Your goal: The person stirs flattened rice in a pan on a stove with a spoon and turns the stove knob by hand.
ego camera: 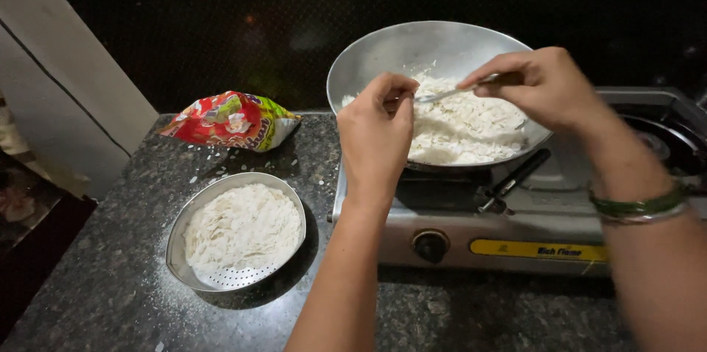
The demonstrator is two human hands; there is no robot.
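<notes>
right hand (pixel 541 87) pinches a spoon (pixel 449 93) over the pan (pixel 383 54); left hand (pixel 377 135) hovers, fingertips pinched, grip narrow.

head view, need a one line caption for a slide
Right hand holds a spoon over flattened rice in a wok on a gas stove; left hand pinches above it.

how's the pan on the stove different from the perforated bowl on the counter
The pan is larger, sits tilted on the stove and has both hands working over it. The perforated bowl is smaller, rests on the dark counter and is untouched. Both are silvery metal and hold white flakes.
</notes>
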